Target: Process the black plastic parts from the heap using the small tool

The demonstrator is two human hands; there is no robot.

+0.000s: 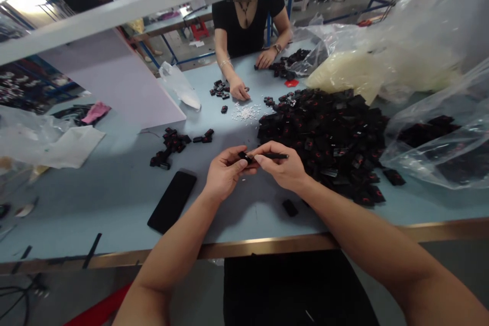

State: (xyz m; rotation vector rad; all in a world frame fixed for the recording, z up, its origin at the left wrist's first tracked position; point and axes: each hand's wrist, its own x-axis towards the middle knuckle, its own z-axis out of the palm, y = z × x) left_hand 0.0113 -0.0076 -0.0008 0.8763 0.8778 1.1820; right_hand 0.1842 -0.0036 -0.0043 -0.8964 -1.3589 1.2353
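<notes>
My left hand (pixel 225 172) pinches a small black plastic piece (pixel 244 156) between thumb and fingers above the table. In my right hand (pixel 284 165) is a slim black pen-like tool (pixel 275 156), its near end pointing at the piece; the tip is too small to make out. Just right of my hands rises a large heap of black pieces (pixel 321 127), some with red marks. Beyond my fingers lies a scatter of tiny white parts (pixel 246 111). One loose black piece (pixel 290 208) rests below my right hand.
Left of my arms lie a black phone (pixel 171 201) and a small cluster of black pieces (pixel 173 141). Across the table (pixel 126 188) a co-worker (pixel 248 25) handles similar pieces. Clear plastic bags (pixel 439 147) stand at the right. A white panel (pixel 118 81) rises at the left.
</notes>
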